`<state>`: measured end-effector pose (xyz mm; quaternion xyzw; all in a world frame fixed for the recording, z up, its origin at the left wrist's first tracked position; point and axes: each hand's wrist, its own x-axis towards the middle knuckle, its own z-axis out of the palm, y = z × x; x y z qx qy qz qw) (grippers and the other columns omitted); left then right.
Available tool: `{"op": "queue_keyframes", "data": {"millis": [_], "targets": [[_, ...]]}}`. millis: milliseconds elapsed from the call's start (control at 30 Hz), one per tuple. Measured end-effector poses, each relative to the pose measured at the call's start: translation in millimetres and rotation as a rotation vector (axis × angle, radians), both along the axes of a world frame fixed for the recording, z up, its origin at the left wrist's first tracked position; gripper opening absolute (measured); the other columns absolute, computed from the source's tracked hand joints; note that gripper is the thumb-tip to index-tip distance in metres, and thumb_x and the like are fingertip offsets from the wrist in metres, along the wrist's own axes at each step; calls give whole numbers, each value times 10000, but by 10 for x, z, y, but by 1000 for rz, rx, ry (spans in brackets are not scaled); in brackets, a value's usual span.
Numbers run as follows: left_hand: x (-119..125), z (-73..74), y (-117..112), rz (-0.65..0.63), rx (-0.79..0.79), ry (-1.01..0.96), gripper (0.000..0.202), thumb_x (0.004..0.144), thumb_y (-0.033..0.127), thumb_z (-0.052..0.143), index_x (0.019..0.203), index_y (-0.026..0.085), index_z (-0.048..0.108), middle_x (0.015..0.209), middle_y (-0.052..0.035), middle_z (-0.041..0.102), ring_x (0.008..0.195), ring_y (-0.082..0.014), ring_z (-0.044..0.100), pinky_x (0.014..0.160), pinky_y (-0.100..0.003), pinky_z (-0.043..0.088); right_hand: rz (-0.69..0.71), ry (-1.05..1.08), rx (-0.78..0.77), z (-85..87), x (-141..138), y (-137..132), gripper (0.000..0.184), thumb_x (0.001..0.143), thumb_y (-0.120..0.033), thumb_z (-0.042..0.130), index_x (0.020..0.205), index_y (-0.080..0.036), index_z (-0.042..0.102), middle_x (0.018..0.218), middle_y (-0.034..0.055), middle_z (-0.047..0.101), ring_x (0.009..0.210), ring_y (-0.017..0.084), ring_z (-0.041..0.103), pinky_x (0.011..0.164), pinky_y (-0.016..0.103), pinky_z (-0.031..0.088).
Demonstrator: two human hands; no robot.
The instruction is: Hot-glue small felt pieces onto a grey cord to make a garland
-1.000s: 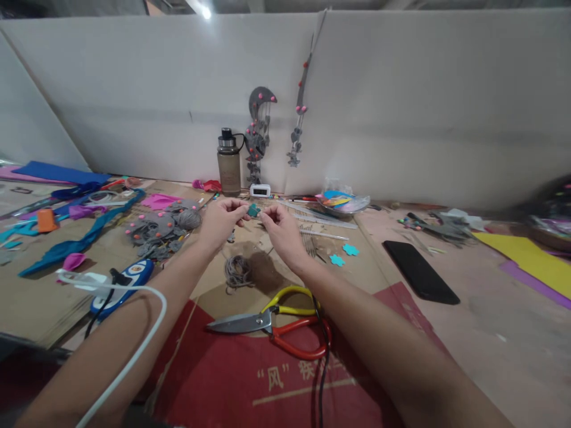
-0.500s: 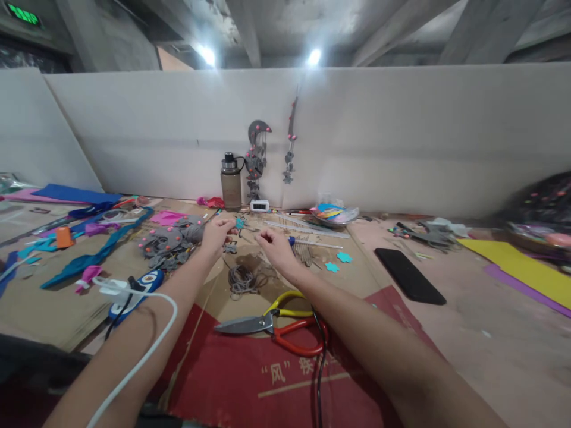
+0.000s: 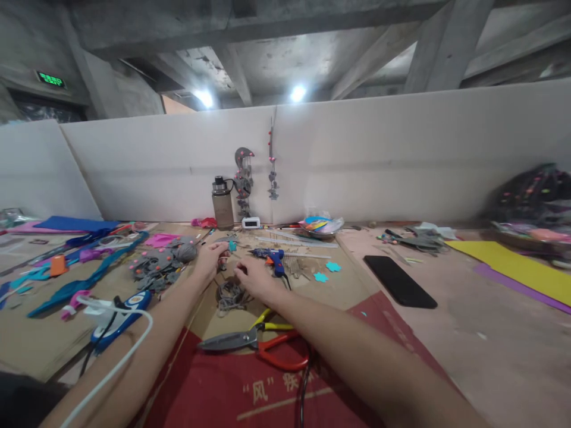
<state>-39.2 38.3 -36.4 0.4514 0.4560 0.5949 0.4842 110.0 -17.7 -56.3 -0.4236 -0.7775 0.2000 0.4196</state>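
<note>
2 hands (image 3: 210,260) (image 3: 252,278), 1 scissors (image 3: 250,340), 1 glue gun (image 3: 273,257), 1 bottle (image 3: 222,203), 1 phone (image 3: 399,281), 2 loose teal flowers (image 3: 320,277) (image 3: 332,267).

Scissors (image 3: 256,340) before string coil (image 3: 228,293), glue gun (image 3: 271,257) behind right hand (image 3: 252,277)

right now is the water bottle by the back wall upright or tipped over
Upright. The water bottle stands on its base on the table against the white partition, dark cap on top, its sides vertical.

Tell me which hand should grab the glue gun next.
Right, most likely. The right hand lies just beside the glue gun, while the left hand is farther off and is pinching the teal piece.
</note>
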Motion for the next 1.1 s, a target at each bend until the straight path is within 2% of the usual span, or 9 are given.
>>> {"op": "queue_keyframes", "data": {"millis": [200,400,533,767,933,1100], "targets": [[-3,-40,-30,9,-12,-2,268,521,279,760,680,114,622,519,4,574,471,-78,499,405,-163,347,13,-83,-28,42,-14,-53,171,809,-158,505,671,-188,601,688,23,609,638,133,488,628,249,380],[-17,-52,-37,1,-9,-16,271,503,270,780,662,112,628,541,-2,590,489,-81,513,408,-162,337,26,-194,21,102,1,-94,147,816,-166,497,738,-182,620,800,57,654,738,153,551,693,260,422],[-12,-52,-43,-6,-11,-12,289,512,288,791,668,103,634,522,3,574,449,-62,469,400,-159,323,27,-226,20,111,14,-98,159,826,-179,481,755,-179,624,820,57,660,743,148,556,680,253,419],[-3,-32,-51,-4,-12,1,292,507,296,792,640,112,608,517,2,567,453,-68,477,402,-159,330,30,-278,3,84,30,-91,168,821,-192,476,751,-179,628,800,55,662,704,146,550,640,249,409],[22,-61,-29,21,10,-13,288,516,290,776,677,110,618,519,0,570,460,-72,483,397,-159,320,25,-312,61,46,38,-70,161,827,-205,489,762,-180,634,826,64,669,752,158,566,688,259,425],[66,-40,-57,24,10,-31,266,515,275,755,664,111,608,513,-1,562,465,-77,489,402,-166,322,11,-301,43,28,42,-72,159,825,-191,492,739,-188,626,787,48,666,731,153,565,671,252,420]]}}
